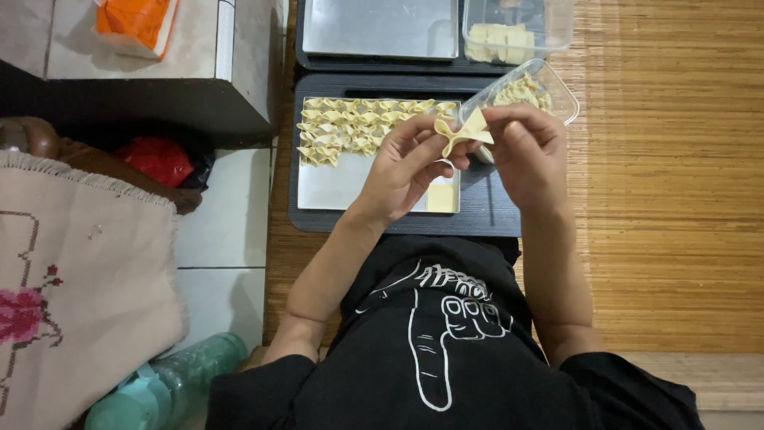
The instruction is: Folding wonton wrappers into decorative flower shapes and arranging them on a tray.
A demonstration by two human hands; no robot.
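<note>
The fingertips of both hands hide part of the dough piece (464, 131), so its full outline is hard to make out. The top edge of the picture cuts off a second metal tray (380, 28) and a clear tub (517, 30) of flat squares beyond the near metal tray (342, 185). The dough piece is pale yellow, thin and pinched in the middle, with pointed corners sticking out. It is held above the right end of the near tray, the left hand (406, 163) and the right hand (527, 147) both pinched shut on it. On that tray lie rows of folded pieces (358, 126), too crowded to count, and one flat square (442, 197). Just right of the tray, one tilted clear tub (529, 91) holds more dough.
</note>
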